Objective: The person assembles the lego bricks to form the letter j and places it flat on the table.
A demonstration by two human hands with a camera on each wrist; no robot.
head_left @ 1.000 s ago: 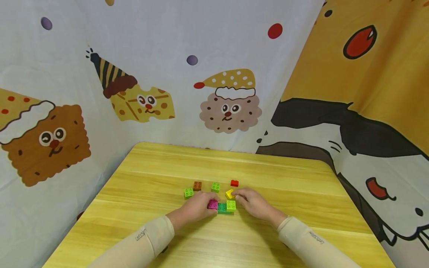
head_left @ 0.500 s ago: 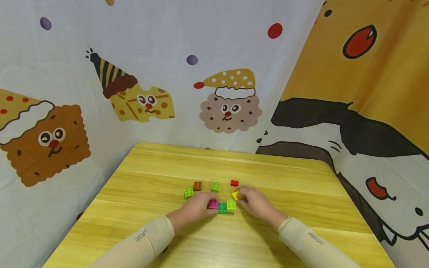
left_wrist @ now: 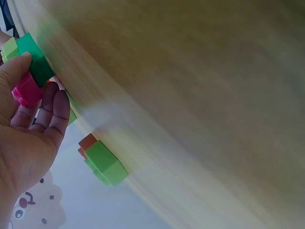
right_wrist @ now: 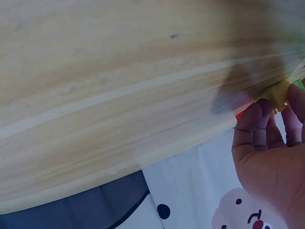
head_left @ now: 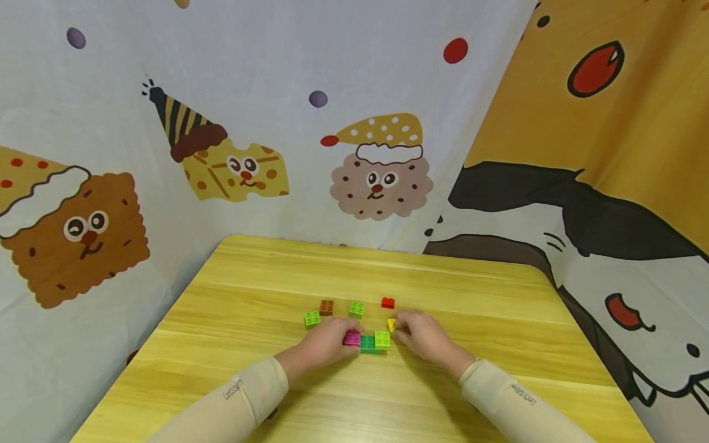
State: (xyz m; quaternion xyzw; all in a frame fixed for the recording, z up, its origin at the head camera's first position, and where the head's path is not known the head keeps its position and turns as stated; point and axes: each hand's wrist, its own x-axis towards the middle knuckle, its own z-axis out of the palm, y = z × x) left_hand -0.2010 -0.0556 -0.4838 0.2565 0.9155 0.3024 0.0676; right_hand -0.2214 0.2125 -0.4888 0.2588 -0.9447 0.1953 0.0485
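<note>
My left hand (head_left: 328, 342) grips a magenta building brick (head_left: 352, 338) at the left end of a small joined row. A dark green brick (head_left: 367, 343) sits beside the magenta one, and a lime brick (head_left: 382, 339) stands on the row's right end. In the left wrist view the thumb presses on the green brick (left_wrist: 35, 59). My right hand (head_left: 423, 335) pinches a yellow brick (head_left: 391, 325) just right of and behind the row. Fingers hide most of that yellow brick, though the right wrist view shows its side (right_wrist: 276, 95) between thumb and fingertips.
Behind the hands on the wooden table (head_left: 332, 400) lie a red brick (head_left: 388, 303), a green brick (head_left: 357, 309), a brown brick (head_left: 327, 307) and another green brick (head_left: 312, 319). A patterned cloth (head_left: 266, 74) hangs past the table's far edge.
My right hand has drawn the yellow brick a little to the right and turned it, with its fingers now covering more of it. The left hand and the joined row stay put.
</note>
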